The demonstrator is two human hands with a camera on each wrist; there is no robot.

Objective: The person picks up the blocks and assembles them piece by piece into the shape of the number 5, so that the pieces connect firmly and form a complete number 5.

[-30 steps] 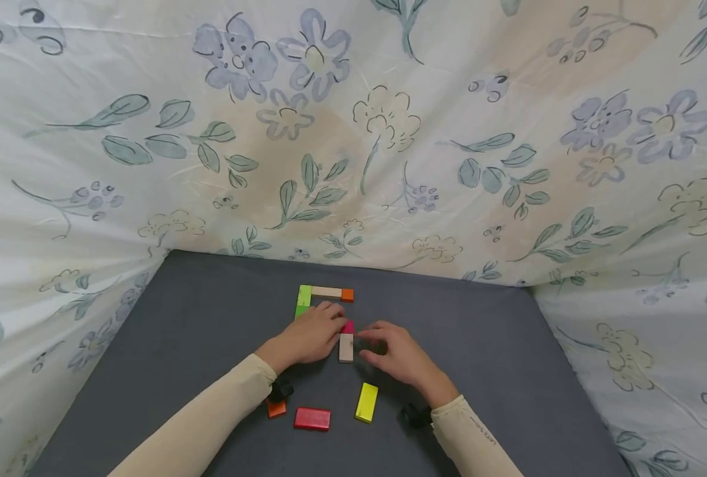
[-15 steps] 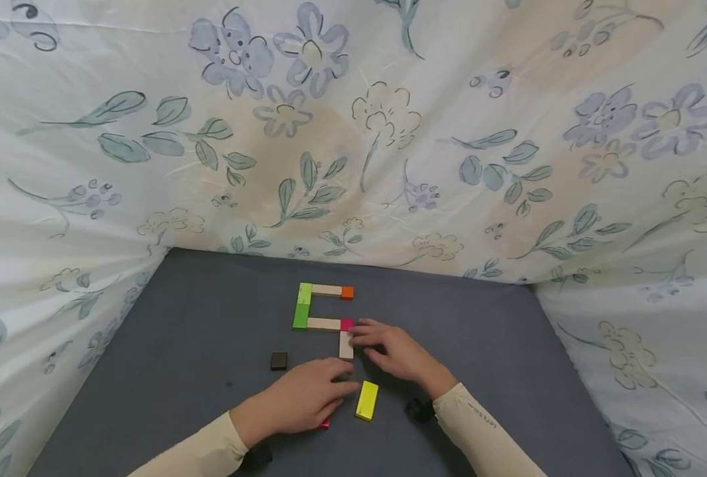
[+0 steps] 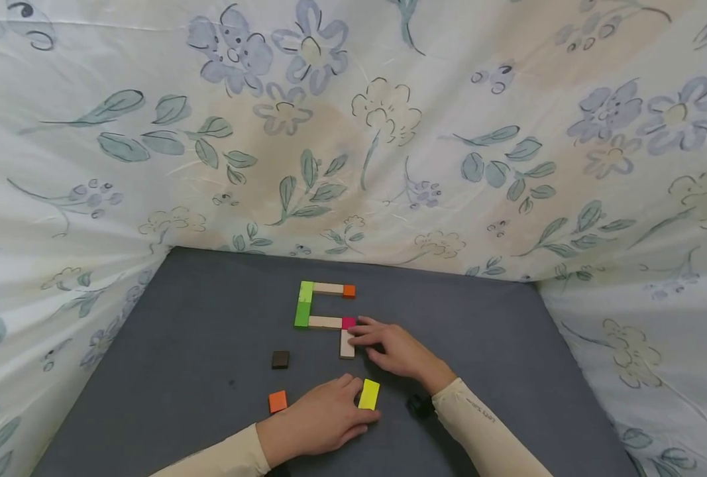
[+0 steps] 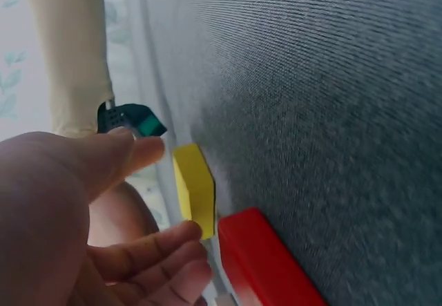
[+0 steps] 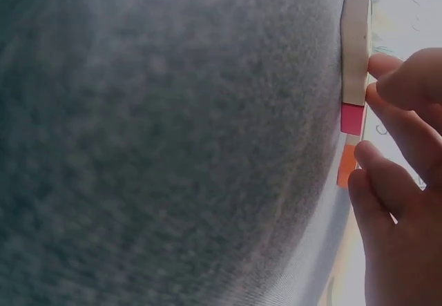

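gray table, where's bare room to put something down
Bare: between the green block and the floral cloth to its left; and right of the right hand, across to the cloth. Crowded: the middle, around the left hand, yellow block and red block.

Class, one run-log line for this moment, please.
left hand: at yellow block; right hand: at pale block adjoining pink block; dark block: apart

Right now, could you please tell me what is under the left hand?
The head view shows nothing there: the left hand covers it. The left wrist view shows a red block close to the fingers; part of it is out of frame.
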